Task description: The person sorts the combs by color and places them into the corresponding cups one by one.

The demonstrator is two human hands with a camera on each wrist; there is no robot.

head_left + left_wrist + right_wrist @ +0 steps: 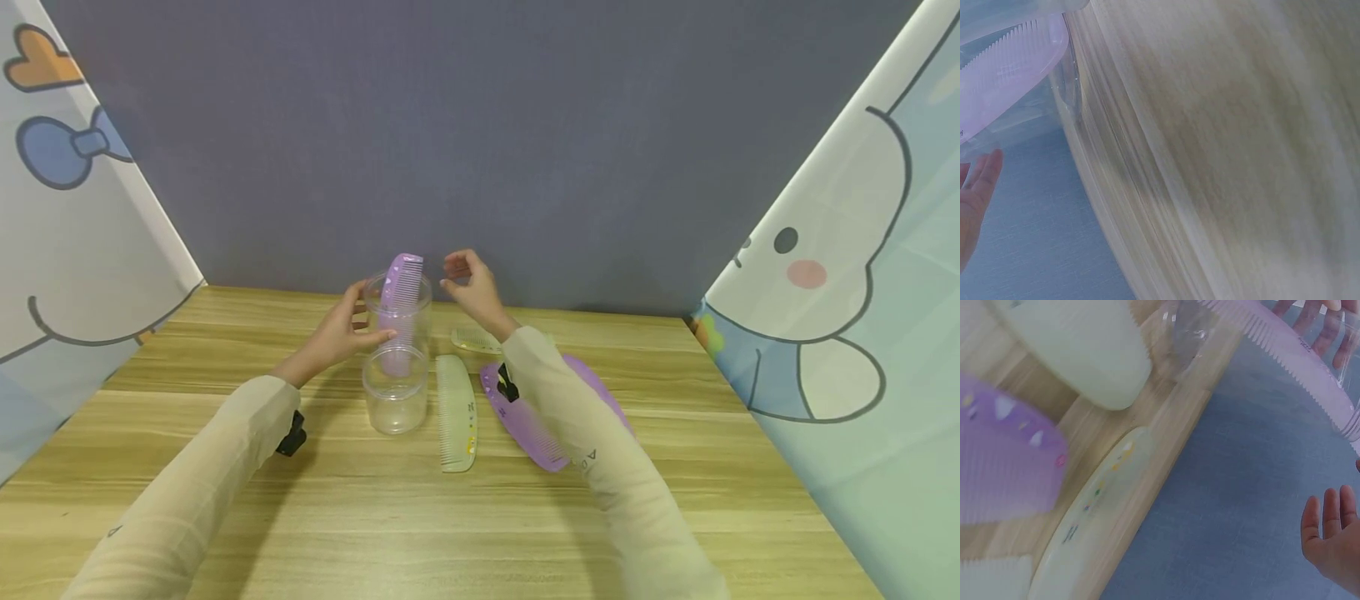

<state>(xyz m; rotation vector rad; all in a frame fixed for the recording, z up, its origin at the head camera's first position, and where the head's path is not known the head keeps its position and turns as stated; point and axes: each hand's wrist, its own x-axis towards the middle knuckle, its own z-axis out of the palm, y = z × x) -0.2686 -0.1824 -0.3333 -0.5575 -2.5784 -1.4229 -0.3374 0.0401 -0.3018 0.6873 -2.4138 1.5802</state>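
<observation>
A clear plastic cup (420, 321) holds an upright purple comb (401, 292) whose end rises above the rim. My left hand (341, 333) grips this cup from the left, thumb in front and fingers at its far side. My right hand (476, 287) is raised just right of the cup, its fingers loosely bent and holding nothing. In the right wrist view, the purple comb (1297, 347) shows through the plastic, with left-hand fingers behind. A second clear cup (396, 400) stands in front of the first. Right of it lies a pale green comb (459, 417).
Beneath my right forearm lie purple combs (525, 425), partly hidden by the sleeve. Farther back is another pale green comb (474, 339). The wooden table (360, 525) meets a grey wall (480, 150) behind; printed cartoon panels (847, 250) stand at both sides.
</observation>
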